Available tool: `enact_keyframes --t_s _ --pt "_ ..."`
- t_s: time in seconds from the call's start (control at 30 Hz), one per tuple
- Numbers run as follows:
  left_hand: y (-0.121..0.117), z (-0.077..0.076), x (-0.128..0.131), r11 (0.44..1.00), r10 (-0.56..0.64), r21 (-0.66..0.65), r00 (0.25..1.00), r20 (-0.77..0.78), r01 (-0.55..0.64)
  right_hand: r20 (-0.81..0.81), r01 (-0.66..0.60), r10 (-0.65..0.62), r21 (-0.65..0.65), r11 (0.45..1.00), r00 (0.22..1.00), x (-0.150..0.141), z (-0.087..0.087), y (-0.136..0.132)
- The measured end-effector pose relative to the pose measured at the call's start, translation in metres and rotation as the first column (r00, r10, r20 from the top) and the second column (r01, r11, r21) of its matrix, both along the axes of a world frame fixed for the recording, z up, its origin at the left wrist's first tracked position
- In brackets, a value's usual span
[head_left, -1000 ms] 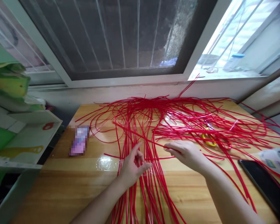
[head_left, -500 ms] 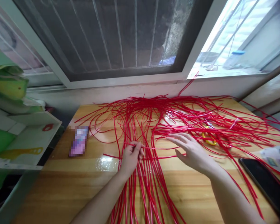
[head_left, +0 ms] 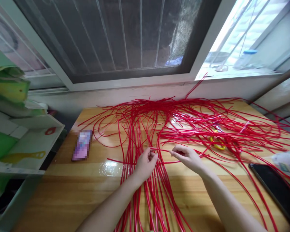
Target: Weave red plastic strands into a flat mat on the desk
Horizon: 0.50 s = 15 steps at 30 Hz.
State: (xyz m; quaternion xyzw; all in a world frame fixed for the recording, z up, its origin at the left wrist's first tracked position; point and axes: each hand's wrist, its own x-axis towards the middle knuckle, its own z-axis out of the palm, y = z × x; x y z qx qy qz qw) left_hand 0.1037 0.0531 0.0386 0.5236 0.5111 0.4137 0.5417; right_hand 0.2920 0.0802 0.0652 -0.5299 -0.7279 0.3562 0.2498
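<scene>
Between my two hands a red plastic strand (head_left: 161,149) runs crosswise, above a bundle of lengthwise red strands (head_left: 157,199). My left hand (head_left: 147,163) is closed, thumb and fingers pinching the strand near the middle of the bundle. To the right of the bundle, my right hand (head_left: 185,158) pinches the same strand, whose length carries on past the wrist to the right. Under my hands, another crosswise red strand (head_left: 116,160) passes through the bundle and sticks out on the left. A clear, shiny piece of tape or film (head_left: 111,168) lies left of the bundle.
A heap of loose red strands (head_left: 207,116) covers the table's back and right. Yellow-handled scissors (head_left: 217,143) lie partly under it. A black phone (head_left: 272,193) and a white roll (head_left: 286,164) are at right; a blurred-out pink-purple item (head_left: 82,145) lies left. The window (head_left: 132,82) is behind.
The right hand opened half a second ago and has now closed on the strand, nearer the left hand. My left hand went from open to pinching and shifted slightly right.
</scene>
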Motion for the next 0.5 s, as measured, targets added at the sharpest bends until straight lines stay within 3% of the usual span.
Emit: enact_keyframes --t_s 0.1,0.23,0.5 --pt "0.006 -0.007 0.005 0.999 -0.050 -0.010 0.981 -0.189 0.049 -0.067 0.023 -0.031 -0.107 0.994 0.997 0.010 -0.003 0.000" --pt "0.015 -0.010 0.013 0.992 -0.117 -0.087 0.939 -0.325 0.093 -0.230 0.026 -0.069 -0.186 0.982 0.971 0.019 -0.015 0.001" --pt "0.026 -0.025 0.015 0.978 -0.138 -0.190 0.947 -0.289 0.085 -0.272 0.060 -0.104 -0.164 0.985 0.957 0.027 -0.026 0.003"
